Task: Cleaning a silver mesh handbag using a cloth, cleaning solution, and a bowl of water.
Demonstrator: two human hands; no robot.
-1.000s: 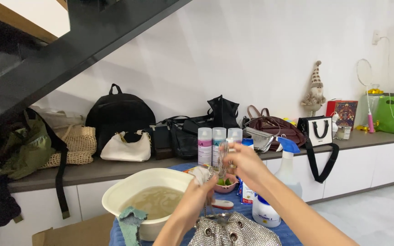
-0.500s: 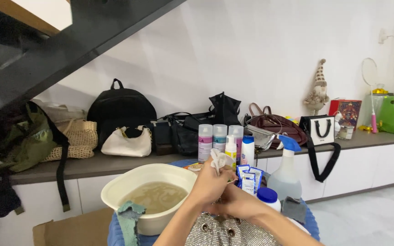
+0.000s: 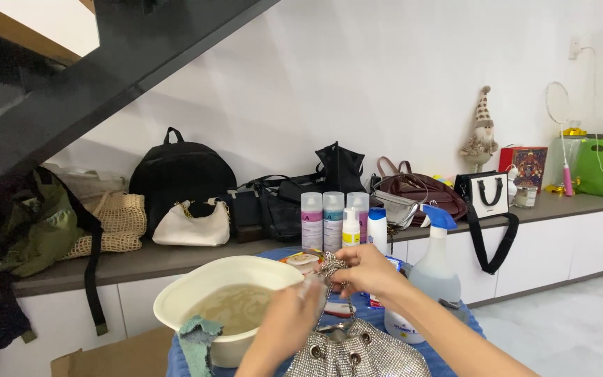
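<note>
One silver studded bag (image 3: 354,356) lies lowest in view, directly below both hands, its bottom cut off by the frame edge. Its one chain strap (image 3: 329,269) rises to the fingers: the right hand (image 3: 366,271) pinches the chain at its top, while the left hand (image 3: 289,318), blurred, is closed around a pale cloth (image 3: 308,285) against the chain just beneath those fingers. Left of the left hand sits one cream basin (image 3: 221,300) of murky water with one teal rag (image 3: 200,338) draped over its rim. Just beyond the fingertips stand three tall cans (image 3: 334,220) and two smaller bottles (image 3: 363,229), their bases hidden behind the hands; right of the right hand is one spray bottle (image 3: 435,262). Farther back, one long shelf (image 3: 176,258) carries several bags, overlapping too much to count surely, and one gnome figure (image 3: 481,132).
</note>
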